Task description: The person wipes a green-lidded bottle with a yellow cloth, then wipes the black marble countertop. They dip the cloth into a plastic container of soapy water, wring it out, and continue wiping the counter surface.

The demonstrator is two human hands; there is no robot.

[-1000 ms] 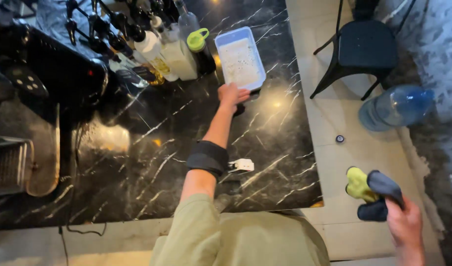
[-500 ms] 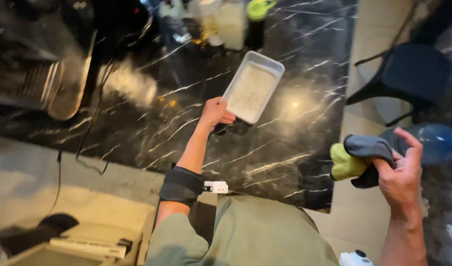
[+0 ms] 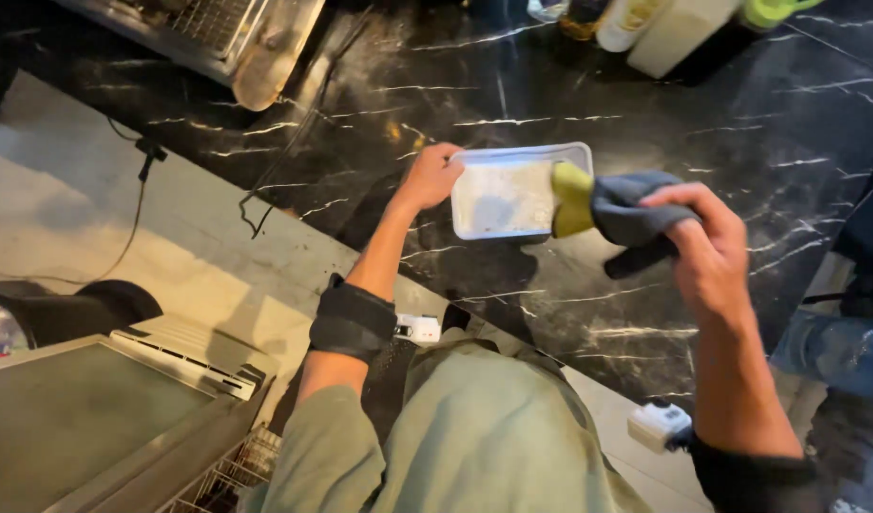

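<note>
Two hands are busy: the tray [image 3: 506, 195] is gripped at its nine o'clock rim by the left hand [image 3: 429, 177], while the cloth [image 3: 619, 211], pinched in the right hand [image 3: 710, 249], could slip if loosened.

A shallow rectangular tray [image 3: 508, 195], pale grey with rounded corners and a whitish, smeared floor, sits flat on the black marble counter, gripped at its nine o'clock edge. At its three o'clock end hangs a crumpled cloth [image 3: 612, 214], yellow-green toward the tray and dark grey behind, overlapping the rim.
</note>
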